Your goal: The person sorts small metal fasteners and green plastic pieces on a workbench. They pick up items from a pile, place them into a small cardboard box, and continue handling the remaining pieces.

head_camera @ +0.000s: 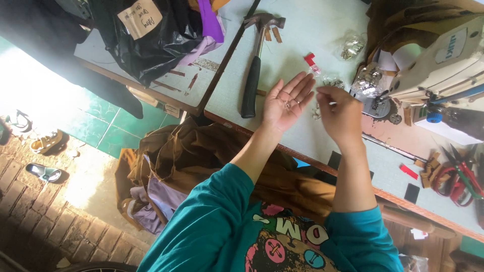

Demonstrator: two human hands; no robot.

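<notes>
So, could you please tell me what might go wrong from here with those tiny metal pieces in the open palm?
The small metal pieces lie loose on the flat left hand, so a tilt could spill them. The right hand pinches above the table edge; a dropped piece may fall into the brown fabric below.

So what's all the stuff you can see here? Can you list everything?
hammer: one, black grip, steel head, lying on the table
small metal bits: a few, silver, in the open left palm
packets of metal parts: several, shiny silver, beside the sewing machine
sewing machine: one, cream, right end of the table
red scrap: one, on the table past the fingers
snips: one pair, red handles, far right
black plastic bag: one, with a cardboard tag, upper left
brown cloth: one heap, below the table edge
sandals: several, on the floor at left
left hand: palm up, open
right hand: fingertips pinched above the table
</notes>
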